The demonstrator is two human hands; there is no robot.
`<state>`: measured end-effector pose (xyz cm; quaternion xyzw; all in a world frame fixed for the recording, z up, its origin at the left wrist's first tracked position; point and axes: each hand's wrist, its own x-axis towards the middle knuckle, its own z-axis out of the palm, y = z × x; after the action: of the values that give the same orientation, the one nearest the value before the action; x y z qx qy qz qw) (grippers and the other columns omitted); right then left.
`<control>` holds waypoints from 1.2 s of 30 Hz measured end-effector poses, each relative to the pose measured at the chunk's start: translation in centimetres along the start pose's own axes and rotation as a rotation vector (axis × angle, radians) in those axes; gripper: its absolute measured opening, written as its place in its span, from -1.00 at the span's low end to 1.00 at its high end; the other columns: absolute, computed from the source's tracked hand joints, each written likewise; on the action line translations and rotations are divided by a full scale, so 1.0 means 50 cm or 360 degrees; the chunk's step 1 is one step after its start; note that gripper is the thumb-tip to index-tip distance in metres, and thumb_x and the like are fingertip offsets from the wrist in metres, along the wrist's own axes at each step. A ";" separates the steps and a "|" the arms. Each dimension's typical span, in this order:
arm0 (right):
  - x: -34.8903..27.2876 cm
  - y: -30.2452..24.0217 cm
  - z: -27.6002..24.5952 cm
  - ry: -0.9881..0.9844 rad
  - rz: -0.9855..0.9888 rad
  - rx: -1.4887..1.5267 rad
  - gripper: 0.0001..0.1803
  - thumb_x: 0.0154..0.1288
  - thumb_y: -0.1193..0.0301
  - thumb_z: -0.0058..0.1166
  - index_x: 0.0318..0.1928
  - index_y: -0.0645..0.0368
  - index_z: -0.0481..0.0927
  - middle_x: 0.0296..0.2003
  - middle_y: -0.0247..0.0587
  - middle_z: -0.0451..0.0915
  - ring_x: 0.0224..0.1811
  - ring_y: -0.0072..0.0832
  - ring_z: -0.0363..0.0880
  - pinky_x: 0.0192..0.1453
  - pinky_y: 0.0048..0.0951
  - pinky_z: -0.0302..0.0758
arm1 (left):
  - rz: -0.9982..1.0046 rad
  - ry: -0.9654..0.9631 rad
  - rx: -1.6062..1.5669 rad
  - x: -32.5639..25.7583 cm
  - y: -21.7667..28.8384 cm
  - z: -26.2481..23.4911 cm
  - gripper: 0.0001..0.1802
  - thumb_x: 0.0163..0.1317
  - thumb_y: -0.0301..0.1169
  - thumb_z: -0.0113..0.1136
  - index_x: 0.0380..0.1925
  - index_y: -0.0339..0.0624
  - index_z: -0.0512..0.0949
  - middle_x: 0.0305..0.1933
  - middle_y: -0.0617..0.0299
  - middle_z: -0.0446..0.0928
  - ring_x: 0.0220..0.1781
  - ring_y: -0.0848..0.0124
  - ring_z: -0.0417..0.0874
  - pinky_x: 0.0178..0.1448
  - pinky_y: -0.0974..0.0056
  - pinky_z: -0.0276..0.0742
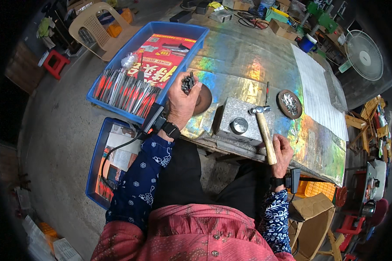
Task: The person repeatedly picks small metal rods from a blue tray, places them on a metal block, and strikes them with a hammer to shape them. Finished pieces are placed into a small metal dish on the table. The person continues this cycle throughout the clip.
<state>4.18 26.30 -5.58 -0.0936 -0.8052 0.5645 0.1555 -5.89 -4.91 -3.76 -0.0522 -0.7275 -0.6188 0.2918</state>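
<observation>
My left hand (183, 98) is closed round a bunch of small dark pieces (188, 82), just over a round brown bowl (204, 99) that it partly hides. My right hand (283, 151) has its fingers curled beside the wooden handle of a hammer (264, 130); whether anything is in them is hidden. The hammer's head lies on a grey stone block (233, 114), and its handle sticks out past the near edge. A small round dark metal piece (239, 125) sits on the same block. Behind the block lies a thin black-and-red rod (267, 92).
A blue tray (204, 33) at the left holds rows of black-and-red pieces and red printed paper. Below it stands a second blue tray (91, 185). Right of the block, a brown dish (297, 114) contains small silvery slivers. A white fan (363, 54) stands beyond.
</observation>
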 end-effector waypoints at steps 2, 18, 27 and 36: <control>0.000 0.001 -0.001 0.0008 -0.0004 -0.0062 -0.74 0.39 0.37 0.13 -0.14 0.38 0.63 -0.42 -0.33 0.58 -0.36 -0.65 0.44 -0.26 -0.59 0.40 | 0.0159 0.0003 0.0164 0.006 -0.001 -0.003 -0.83 0.16 -0.61 0.28 -0.25 -0.23 0.53 -0.34 0.33 0.54 -0.32 0.61 0.54 -0.19 0.45 0.49; 0.000 0.007 -0.004 -0.0051 0.0015 0.0060 -0.75 0.40 0.39 0.12 -0.13 0.38 0.63 -0.37 -0.34 0.60 -0.33 -0.65 0.47 -0.21 -0.60 0.43 | 0.0035 0.0080 0.0122 -0.013 -0.020 0.020 -0.84 0.24 -0.49 0.30 -0.27 -0.24 0.49 -0.43 0.34 0.51 -0.46 0.62 0.51 -0.36 0.45 0.44; 0.020 0.067 -0.018 -0.0059 -0.0034 0.0194 -0.79 0.41 0.42 0.11 -0.12 0.35 0.64 -0.37 -0.30 0.61 -0.37 -0.64 0.47 -0.26 -0.58 0.45 | 0.0089 -0.0262 0.0263 -0.073 0.147 -0.110 -0.79 0.21 -0.41 0.36 -0.28 -0.22 0.51 -0.40 0.27 0.55 -0.34 0.54 0.54 -0.21 0.38 0.48; 0.032 0.084 -0.034 -0.0125 -0.0158 -0.0099 -0.67 0.44 0.29 0.07 -0.04 0.35 0.59 -0.34 -0.32 0.60 -0.41 -0.64 0.43 -0.33 -0.60 0.38 | -0.0157 -0.0005 0.0655 -0.164 0.171 -0.431 -0.79 0.25 -0.34 0.30 -0.25 -0.23 0.55 -0.38 0.23 0.63 -0.35 0.47 0.63 -0.27 0.35 0.56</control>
<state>3.20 29.77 -8.76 -0.0361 -0.8315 0.5339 0.1488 12.36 -20.68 1.02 0.0431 -0.8407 -0.4706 0.2644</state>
